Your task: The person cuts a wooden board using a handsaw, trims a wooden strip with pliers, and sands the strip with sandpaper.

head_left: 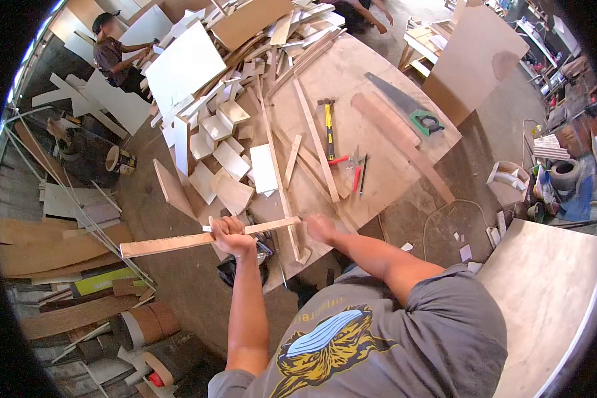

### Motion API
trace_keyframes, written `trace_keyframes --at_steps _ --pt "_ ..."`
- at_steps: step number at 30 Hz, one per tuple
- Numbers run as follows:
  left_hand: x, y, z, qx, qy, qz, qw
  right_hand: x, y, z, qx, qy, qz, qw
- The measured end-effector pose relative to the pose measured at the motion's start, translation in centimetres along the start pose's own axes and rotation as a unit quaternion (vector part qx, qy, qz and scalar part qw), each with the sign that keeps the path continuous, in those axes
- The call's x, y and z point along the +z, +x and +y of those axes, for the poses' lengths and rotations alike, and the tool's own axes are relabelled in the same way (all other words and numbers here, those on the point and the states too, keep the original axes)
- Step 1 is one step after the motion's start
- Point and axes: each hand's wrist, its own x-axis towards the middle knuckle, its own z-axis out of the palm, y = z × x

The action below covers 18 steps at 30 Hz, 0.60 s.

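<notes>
A long, narrow wooden strip (169, 245) runs crosswise in front of me, above the near edge of the worktable. Around its middle my left hand (231, 235) is closed, and a small white piece sticks out beside those fingers. My right hand (320, 229) is closed at the strip's right end; its fingers are partly hidden. Beyond the hands on the table lie a claw hammer (329, 129) with a yellow and black handle, red-handled pliers (357, 174), a dark slim tool (364, 174) and a handsaw (401, 103) with a green grip.
Wood offcuts (229, 159) are heaped on the left of the plywood worktable (385, 159). Several long strips (315, 139) lie across it. A co-worker (116, 53) stands at the far left. A large board (474, 56) leans at right; a pale panel (544, 298) is beside me.
</notes>
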Motion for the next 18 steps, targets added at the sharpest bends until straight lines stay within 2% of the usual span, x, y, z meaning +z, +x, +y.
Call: trace_keyframes --at_steps 5,8,10,12,14,17,18 --pt "0.1 -0.4 0.2 -0.013 -0.018 -0.006 1.0 0.8 -0.5 -0.9 -0.07 0.116 0.092 0.987" --pt "0.0 -0.5 -0.1 0.001 -0.01 -0.017 1.0 4.1 3.7 3.5 -0.022 0.042 0.062 0.997" --pt "-0.4 -0.4 -0.6 0.017 -0.001 -0.029 0.999 1.9 2.5 0.0 -0.077 0.129 0.092 0.984" --pt "-0.8 -0.3 -0.9 0.0 -0.007 -0.022 1.0 2.4 2.1 0.0 -0.118 0.129 0.116 0.978" --pt "-0.2 -0.5 0.1 0.0 -0.003 -0.014 1.0 0.5 2.3 1.0 0.029 0.055 0.005 0.998" --pt "-1.5 -0.1 -0.1 -0.012 -0.018 -0.036 0.999 1.0 2.0 1.3 -0.094 0.112 0.058 0.988" --pt "-1.9 0.1 -0.2 -0.018 -0.034 -0.038 0.999 1.8 1.7 0.9 -0.146 0.099 0.125 0.976"
